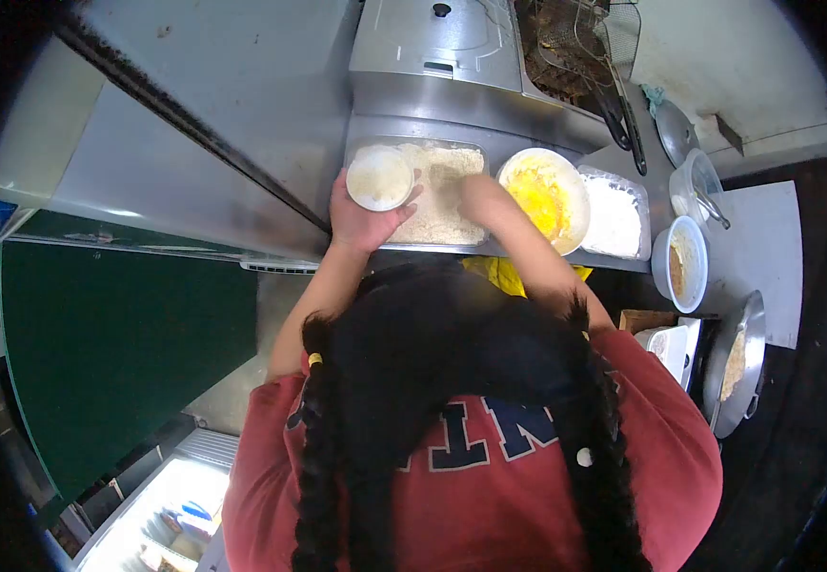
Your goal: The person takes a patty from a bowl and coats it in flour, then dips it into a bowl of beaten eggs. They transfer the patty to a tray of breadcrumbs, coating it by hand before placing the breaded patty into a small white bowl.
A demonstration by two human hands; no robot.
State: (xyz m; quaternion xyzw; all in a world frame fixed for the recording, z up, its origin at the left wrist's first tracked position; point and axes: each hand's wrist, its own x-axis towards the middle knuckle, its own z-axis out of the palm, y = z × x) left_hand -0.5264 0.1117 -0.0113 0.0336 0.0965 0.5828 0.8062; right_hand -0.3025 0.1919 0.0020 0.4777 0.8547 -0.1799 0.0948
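My left hand [364,219] is wrapped round a small white bowl [409,179] with pale, grainy contents. It holds the bowl over the left end of a metal tray [433,248] filled with beige crumbs [423,224]. On the right side of that tray, my right hand [485,202] is low over the crumbs, its fingers pointing down and smeared or hidden. Just right of this hand stands a white bowl [580,205] with yellow egg-like liquid [539,195]. Beyond it is a foil-like tray [644,224] of white powder [612,214].
A fryer with a steel lid [433,43] and wire baskets [575,33] stands behind the counter. To the right are a tub [661,272] with a batter-like mix, a clear container [690,176] and a large metal pan [752,381]. A steel cabinet side [271,86] borders the left.
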